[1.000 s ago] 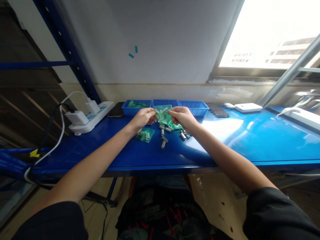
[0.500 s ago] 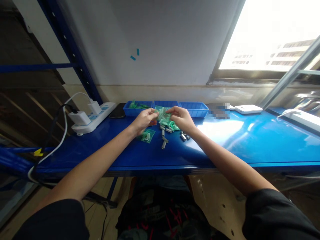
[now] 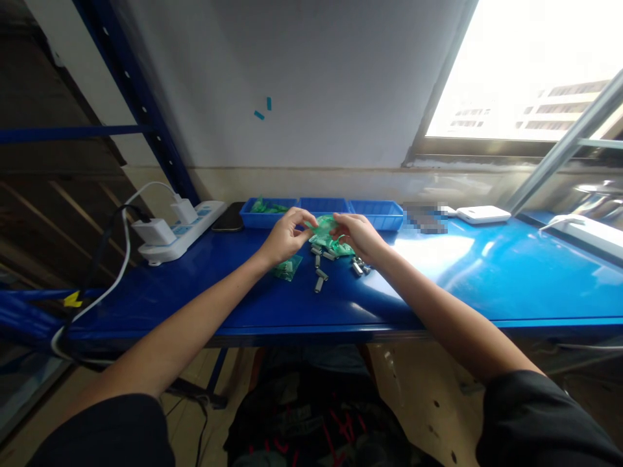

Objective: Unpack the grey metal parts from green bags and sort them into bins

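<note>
Above the blue table, my left hand (image 3: 286, 239) pinches the left edge of a green-tinted clear plastic bag (image 3: 324, 227). The fingers of my right hand (image 3: 360, 235) are bent closed at the bag's right side. What the bag contains cannot be made out. More green plastic (image 3: 343, 248) lies just under the right fingers. Small silver metal cylinders (image 3: 318, 284) are scattered below the hands, and another cluster of metal pieces (image 3: 357, 267) rests by my right wrist. Beside my left wrist lies a small green bag (image 3: 288, 267) with pale pieces inside.
Behind the hands stand a left blue bin (image 3: 253, 220) holding green bags, a middle blue bin (image 3: 324, 205) and a right blue bin (image 3: 382, 220). A dark phone (image 3: 228, 217) and a white power strip (image 3: 189, 237) lie left. A white device (image 3: 483, 214) sits right.
Both hands have shifted slightly, the left one a little to the right. The green bag between them has become more bunched and sits partly behind the left fingers.
</note>
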